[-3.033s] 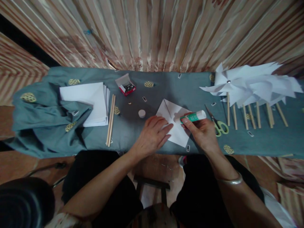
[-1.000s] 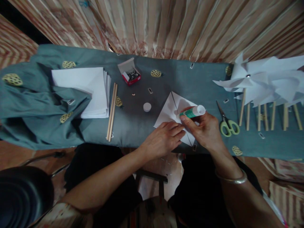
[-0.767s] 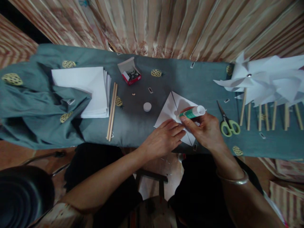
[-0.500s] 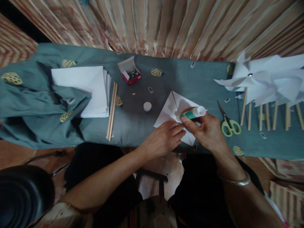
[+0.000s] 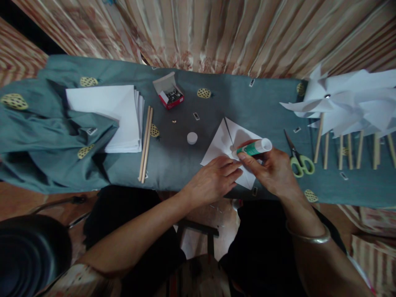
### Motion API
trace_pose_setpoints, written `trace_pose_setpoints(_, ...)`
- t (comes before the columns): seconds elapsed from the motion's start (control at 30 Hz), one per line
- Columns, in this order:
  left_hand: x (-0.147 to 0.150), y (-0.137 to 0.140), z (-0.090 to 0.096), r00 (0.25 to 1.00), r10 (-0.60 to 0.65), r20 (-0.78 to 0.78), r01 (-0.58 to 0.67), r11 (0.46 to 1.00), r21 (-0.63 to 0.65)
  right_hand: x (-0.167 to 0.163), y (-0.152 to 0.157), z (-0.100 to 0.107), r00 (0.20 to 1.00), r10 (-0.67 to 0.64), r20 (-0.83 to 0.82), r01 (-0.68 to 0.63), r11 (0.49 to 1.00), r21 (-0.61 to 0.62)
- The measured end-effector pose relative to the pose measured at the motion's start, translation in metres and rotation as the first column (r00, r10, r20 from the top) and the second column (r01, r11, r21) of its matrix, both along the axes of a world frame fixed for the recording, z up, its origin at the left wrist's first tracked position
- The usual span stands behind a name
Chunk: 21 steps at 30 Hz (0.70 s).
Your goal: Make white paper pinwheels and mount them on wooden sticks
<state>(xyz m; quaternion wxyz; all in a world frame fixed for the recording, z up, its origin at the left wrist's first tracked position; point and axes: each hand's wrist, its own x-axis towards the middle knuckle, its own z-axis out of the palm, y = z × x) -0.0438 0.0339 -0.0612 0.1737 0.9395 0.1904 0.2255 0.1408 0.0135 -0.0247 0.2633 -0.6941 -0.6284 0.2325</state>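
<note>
A white paper square point(image 5: 216, 142), slit along its diagonals, lies on the cloth before me. My right hand point(image 5: 268, 167) grips a green and white glue stick point(image 5: 254, 148), its tip at the middle of the paper. Flat on the paper's near left part rests my left hand point(image 5: 216, 177), fingers stretched out and close to the glue tip. A round white cap point(image 5: 192, 138) sits to the left of the paper. Green-handled scissors point(image 5: 299, 161) lie just right of my right hand.
Paper pinwheels point(image 5: 349, 99) on wooden sticks are piled at the right. Leftward are two wooden sticks point(image 5: 146, 144), a stack of white paper point(image 5: 108, 103) partly under a fold of cloth, and a small red box point(image 5: 171, 99) of metal fasteners. A curtain point(image 5: 198, 37) hangs behind.
My right hand has shifted slightly to the right with the glue stick, across the paper's middle. The left hand stays nearly in place.
</note>
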Motion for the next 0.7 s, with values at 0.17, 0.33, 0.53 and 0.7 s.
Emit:
trace_pose_setpoints(0.17,-0.0005,0.0004,0.0033,1.000,-0.008,-0.027,0.008,1.000,-0.019,0.0025,-0.0004,-0.0021,1.000,0.001,0.029,-0.002,0.999,0.033)
trace_pose_setpoints(0.33,-0.0006,0.0008,0.0070,0.999,-0.018,-0.041,0.016,0.999,-0.052,0.0037,0.0005,-0.0025,1.000,0.004,0.015,-0.005,0.999,0.043)
trace_pose_setpoints(0.53,0.0001,0.0007,0.0064,0.999,-0.018,-0.048,0.016,0.999,-0.031,0.0023,0.0027,-0.0012,1.000,-0.017,-0.016,0.017,0.999,0.037)
trace_pose_setpoints(0.7,-0.0001,0.0000,0.0056,0.998,-0.011,-0.058,0.009,0.999,-0.036,0.0029,0.0048,-0.0031,0.999,-0.034,-0.021,0.035,0.999,0.028)
